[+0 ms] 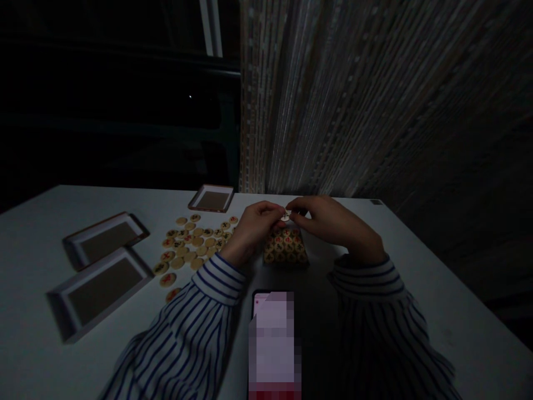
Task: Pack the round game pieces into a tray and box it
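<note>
Between my two hands a round, pale game piece (pixel 285 215) with a dark character is held above the far part of a box. My left hand (pixel 256 226) pinches its left side, and my right hand (pixel 322 218) has its fingertips on the right side. Just below and nearer to me, the box (pixel 285 248) holds rows of round pieces with red or black characters. Loose wooden pieces (pixel 197 241) lie scattered on the table to the left, some showing characters and others plain side up. My left hand hides part of the box's far left corner.
Two open box parts (pixel 102 294) (pixel 106 239) lie at the left, and a smaller open tray (pixel 211 199) at the back. A lit phone (pixel 272 339) lies in front on the white table (pixel 416 311). Behind the table hangs a string curtain (pixel 333 100).
</note>
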`<action>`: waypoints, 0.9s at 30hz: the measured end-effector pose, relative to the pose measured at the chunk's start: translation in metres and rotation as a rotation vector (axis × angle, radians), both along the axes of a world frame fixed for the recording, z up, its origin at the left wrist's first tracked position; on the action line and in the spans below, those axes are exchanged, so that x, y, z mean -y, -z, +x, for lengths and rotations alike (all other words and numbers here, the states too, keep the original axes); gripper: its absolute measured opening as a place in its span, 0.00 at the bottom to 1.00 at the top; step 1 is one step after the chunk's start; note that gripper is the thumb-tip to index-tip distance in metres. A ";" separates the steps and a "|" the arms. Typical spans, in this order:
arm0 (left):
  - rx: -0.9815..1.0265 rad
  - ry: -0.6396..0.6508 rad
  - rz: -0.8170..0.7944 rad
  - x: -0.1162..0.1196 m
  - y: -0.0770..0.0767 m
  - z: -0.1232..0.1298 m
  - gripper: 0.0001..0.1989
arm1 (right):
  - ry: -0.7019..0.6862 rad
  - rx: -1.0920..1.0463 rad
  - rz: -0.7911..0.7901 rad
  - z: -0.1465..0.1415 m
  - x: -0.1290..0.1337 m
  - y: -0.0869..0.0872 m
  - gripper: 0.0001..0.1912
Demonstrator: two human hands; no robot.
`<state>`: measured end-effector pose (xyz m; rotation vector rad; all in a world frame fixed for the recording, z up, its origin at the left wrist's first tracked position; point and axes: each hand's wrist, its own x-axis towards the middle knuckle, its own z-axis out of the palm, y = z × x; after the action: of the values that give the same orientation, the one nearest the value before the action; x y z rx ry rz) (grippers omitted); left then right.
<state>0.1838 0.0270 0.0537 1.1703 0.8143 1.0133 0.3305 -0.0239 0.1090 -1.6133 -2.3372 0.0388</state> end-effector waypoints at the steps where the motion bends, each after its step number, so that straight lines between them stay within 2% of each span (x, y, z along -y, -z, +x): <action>1: -0.004 0.005 -0.007 0.000 0.000 0.000 0.03 | -0.001 -0.004 -0.005 0.000 0.000 0.001 0.14; 16: -0.061 0.017 -0.048 0.001 0.001 0.002 0.02 | -0.008 0.000 -0.042 0.003 -0.007 0.009 0.14; 27: -0.148 -0.010 0.038 -0.002 0.005 0.001 0.02 | 0.026 0.033 -0.063 0.000 -0.007 0.010 0.14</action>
<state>0.1852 0.0293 0.0482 1.2867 0.9218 0.9620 0.3304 -0.0168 0.0992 -1.6864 -2.3620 0.0817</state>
